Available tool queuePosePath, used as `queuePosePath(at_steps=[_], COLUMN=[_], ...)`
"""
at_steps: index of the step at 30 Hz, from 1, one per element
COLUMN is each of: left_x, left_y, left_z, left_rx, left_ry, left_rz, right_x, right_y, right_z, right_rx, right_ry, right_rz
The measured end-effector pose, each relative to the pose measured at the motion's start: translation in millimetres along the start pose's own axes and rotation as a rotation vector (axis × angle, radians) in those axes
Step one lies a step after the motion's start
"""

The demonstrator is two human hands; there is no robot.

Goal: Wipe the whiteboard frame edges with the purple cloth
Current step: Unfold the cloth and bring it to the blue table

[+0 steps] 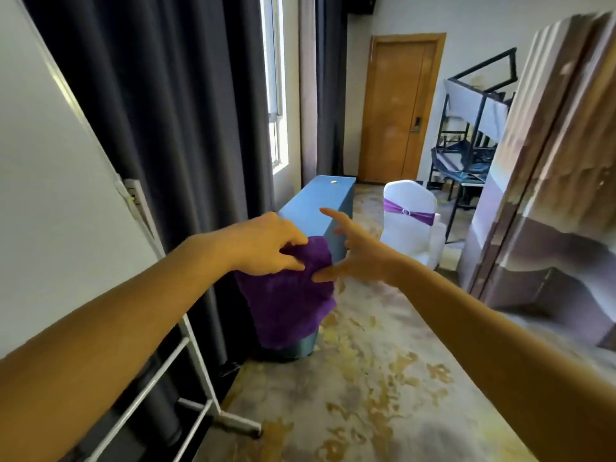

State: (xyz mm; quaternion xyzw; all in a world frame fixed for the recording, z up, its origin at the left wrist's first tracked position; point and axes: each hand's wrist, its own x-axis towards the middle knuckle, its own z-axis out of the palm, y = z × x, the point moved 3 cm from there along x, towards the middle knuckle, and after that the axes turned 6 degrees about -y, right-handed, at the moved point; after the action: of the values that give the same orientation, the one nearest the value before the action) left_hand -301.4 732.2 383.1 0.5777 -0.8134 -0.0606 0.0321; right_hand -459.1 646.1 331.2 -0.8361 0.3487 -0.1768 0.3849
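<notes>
Forearms, hands [266, 245], purple cloth [286, 295] before blue table [316, 205].

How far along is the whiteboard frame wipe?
Done: the purple cloth is picked up, pinched in the left hand and hanging in the air. In hand: the right hand is open, its thumb touching the cloth's edge, as if to regrip or fold. Left: all the wiping; the cloth is clear of the whiteboard frame at the left.
</notes>
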Motion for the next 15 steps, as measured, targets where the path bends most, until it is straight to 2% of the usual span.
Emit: queuePosePath(at_steps=[2, 4, 5, 7, 9, 11, 13, 15], left_x=[37.9, 66.5, 79.3, 102.1, 126.8, 154.7, 179.7, 205.9], left_y=[31.6, 50.4, 51.8, 42.3, 23.4, -2.1, -24.9, -54.7], left_z=[11.4, 21.0, 25.3, 36.2, 55.2, 84.0, 115.6, 143.5], left_rx=[0.004, -0.089, -0.208, -0.596, -0.961, -1.202, -1.325, -1.313], left_ry=[-0.075, -0.074, -0.075, -0.082, -0.021, 0.074, 0.123, 0.172], left_rz=[0.072, 0.095, 0.089, 0.049, -0.026, -0.151, -0.266, -0.365], right_x=[-16.6, -29.9, -34.2, -35.7, -29.1, -12.5, 7.1, 37.1], right_y=[17.6, 37.0, 51.1, 83.9, 116.7, 146.2, 172.3, 201.7], right_z=[-22.1, -41.9, -51.1, -63.3, -65.5, -59.6, -55.9, -61.2], right_rx=[0.021, 0.142, 0.264, 0.527, 0.653, 0.709, 0.764, 0.815], right_ry=[-0.063, -0.137, -0.180, -0.257, -0.320, -0.381, -0.373, -0.297], right_rz=[-0.050, -0.033, -0.012, 0.082, 0.167, 0.193, 0.218, 0.254])
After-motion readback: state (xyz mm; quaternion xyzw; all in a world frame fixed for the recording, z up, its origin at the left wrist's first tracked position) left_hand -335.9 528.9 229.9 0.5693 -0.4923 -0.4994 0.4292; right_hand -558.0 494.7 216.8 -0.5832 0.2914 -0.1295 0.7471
